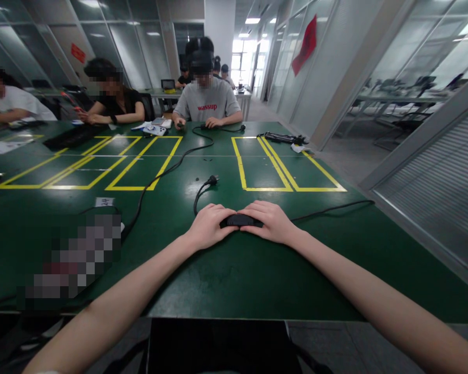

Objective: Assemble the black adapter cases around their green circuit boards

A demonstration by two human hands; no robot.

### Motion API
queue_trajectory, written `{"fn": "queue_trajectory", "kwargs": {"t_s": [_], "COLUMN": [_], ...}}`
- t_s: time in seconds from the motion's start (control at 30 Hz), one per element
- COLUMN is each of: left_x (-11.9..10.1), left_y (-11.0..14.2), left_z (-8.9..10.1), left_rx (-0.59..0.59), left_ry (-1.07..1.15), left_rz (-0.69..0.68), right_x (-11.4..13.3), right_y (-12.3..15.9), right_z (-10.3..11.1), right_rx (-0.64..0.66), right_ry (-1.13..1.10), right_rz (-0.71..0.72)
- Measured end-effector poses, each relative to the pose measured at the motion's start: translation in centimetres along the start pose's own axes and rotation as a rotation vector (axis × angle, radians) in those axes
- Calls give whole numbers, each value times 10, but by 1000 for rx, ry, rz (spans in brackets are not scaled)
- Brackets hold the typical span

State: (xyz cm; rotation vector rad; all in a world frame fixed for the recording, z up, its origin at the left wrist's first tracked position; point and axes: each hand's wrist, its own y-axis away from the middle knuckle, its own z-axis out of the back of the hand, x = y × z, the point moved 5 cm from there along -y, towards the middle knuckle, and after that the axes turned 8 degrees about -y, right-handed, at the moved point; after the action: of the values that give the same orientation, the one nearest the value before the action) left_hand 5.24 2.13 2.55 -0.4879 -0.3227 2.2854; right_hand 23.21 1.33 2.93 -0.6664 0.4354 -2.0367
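Between my two hands, just above or on the green table point(257, 291), is a small black power adapter point(239, 221). My left hand point(210, 226) wraps round its left end, and my right hand point(272, 221) grips its right end with fingers over the top and thumb in front. Both hands are closed, their fingertips almost meeting. A black cord with a plug point(212, 180) comes out beyond my left hand and lies on the table. Past my right hand, a thin black cable point(331, 209) runs rightwards. The adapter's ends are hidden by my fingers.
Yellow tape point(267, 189) marks rectangles on the tabletop. A long black cable point(171, 169) crosses it at left, near a blurred-out object point(78, 257). A folded black tripod-like item point(283, 138) lies at the far right. Across sits a person in a grey shirt point(206, 98); others sit left.
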Motion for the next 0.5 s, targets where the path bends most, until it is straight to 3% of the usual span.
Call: {"fn": "queue_trajectory", "kwargs": {"t_s": [0.23,0.5], "left_x": [0,-2], "left_y": [0,-1], "left_z": [1,0], "left_rx": [-12,55], "left_ry": [33,-45], "left_rz": [16,37], "right_x": [-5,-6], "right_y": [2,1], "right_z": [-3,-6], "right_rx": [23,89], "right_ry": [-4,-78], "right_rz": [-37,-65]}}
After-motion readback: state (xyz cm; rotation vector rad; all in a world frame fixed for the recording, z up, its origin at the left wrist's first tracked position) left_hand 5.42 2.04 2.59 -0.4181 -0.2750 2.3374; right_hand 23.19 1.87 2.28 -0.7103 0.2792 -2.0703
